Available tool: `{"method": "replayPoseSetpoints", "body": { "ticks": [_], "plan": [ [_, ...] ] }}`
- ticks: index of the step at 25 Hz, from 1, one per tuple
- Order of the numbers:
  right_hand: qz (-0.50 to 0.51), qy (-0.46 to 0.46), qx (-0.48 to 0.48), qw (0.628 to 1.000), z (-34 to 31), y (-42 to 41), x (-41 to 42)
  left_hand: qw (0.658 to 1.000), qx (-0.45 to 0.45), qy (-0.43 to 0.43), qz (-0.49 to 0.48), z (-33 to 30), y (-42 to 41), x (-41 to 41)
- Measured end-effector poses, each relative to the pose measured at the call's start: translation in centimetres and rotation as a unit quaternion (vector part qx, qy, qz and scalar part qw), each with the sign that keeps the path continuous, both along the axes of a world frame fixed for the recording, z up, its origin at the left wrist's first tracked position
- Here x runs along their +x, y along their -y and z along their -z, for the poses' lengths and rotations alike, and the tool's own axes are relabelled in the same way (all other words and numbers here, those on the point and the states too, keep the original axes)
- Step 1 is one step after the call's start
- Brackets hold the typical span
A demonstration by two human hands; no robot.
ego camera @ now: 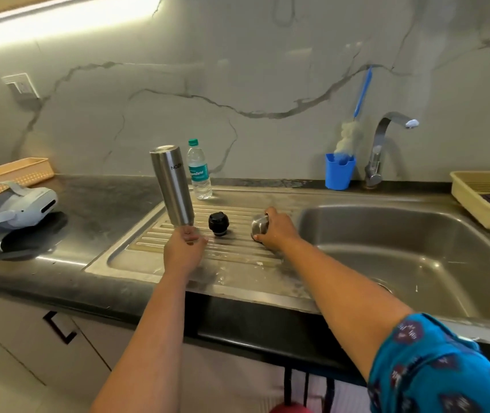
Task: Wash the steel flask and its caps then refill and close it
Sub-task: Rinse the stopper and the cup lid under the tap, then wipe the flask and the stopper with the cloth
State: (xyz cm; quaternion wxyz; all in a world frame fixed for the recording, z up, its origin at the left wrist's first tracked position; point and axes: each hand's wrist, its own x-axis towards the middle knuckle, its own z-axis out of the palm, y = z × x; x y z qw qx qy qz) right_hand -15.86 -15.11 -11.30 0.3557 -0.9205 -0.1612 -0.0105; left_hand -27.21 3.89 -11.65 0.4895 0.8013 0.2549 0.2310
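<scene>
The left hand (pixel 184 251) grips the flask (pixel 172 186) by its lower end, long axis near upright over the drainboard (pixel 237 254). The right hand (pixel 276 231) closes on the steel cap (pixel 259 224). The black cap (pixel 218 223) stands between them, roughly equally near both.

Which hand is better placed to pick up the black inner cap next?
Likely neither is free: the left hand holds the inverted steel flask, the right hand grips the steel cap. The left sits slightly nearer the black cap.
</scene>
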Motion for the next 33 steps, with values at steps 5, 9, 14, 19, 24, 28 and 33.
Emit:
{"method": "replayPoseSetpoints", "body": {
  "ticks": [5,9,14,19,24,28,33],
  "plan": [
    [-0.013,-0.005,-0.139,0.99,-2.9,-2.6,0.9,0.993,0.032,0.035,-0.11,-2.0,-3.4,2.4],
    [-0.141,-0.01,0.038,0.989,-8.1,-8.7,1.1,0.988,-0.108,0.092,-0.061,-5.2,-5.5,5.8],
    [-0.189,-0.16,0.228,0.942,-7.4,-14.5,0.8,0.974,-0.188,0.119,-0.031,-6.1,-6.5,7.6],
    [-0.216,-0.175,0.334,0.901,-8.6,-14.0,-0.1,0.975,-0.147,0.163,-0.038,-6.4,-6.2,5.6],
    [-0.186,-0.06,0.442,0.875,-11.6,-8.4,-2.8,0.964,-0.007,0.267,-0.003,-11.2,0.8,2.8],
    [-0.099,0.0,0.494,0.864,-12.7,1.1,-5.1,0.954,0.098,0.272,0.085,-12.4,9.4,1.5],
    [-0.015,-0.03,0.589,0.808,-11.5,15.5,-7.4,0.921,0.214,0.234,0.227,-12.4,21.0,-0.2]
  ]
}}
